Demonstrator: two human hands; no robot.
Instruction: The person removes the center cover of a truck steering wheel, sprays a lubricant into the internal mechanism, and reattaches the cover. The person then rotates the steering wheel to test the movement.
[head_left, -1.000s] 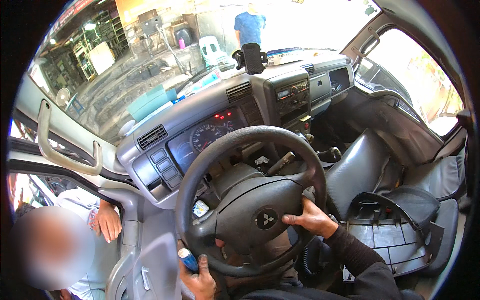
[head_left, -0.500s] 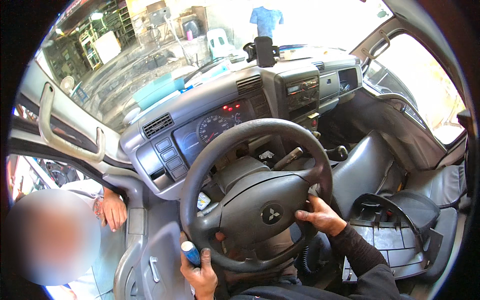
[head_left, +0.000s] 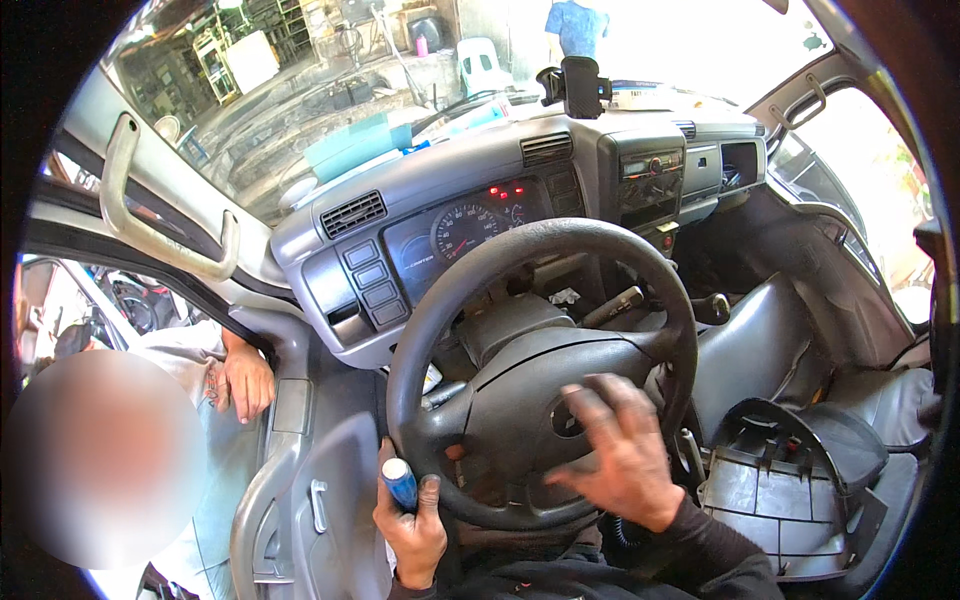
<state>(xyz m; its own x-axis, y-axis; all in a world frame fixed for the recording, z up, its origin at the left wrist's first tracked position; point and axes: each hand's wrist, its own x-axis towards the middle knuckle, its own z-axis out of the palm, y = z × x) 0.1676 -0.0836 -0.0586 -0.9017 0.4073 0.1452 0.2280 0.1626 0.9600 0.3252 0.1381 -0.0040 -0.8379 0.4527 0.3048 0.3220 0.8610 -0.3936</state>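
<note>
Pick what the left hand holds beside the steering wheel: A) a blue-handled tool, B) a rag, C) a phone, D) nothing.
A: the left hand grips a tool with a blue handle and pale end, close against the lower left rim of the steering wheel, while the right hand lies open over the wheel's hub.

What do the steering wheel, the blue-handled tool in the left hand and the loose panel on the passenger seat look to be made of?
Steering wheel: dark matte plastic or rubbery moulding, slightly grained, no shine. Blue-handled tool gripped by the left hand: glossy blue plastic handle with a pale cap; its working end is hidden. Loose panel: grey rigid moulded plastic, with ribs showing on its inner face.
</note>
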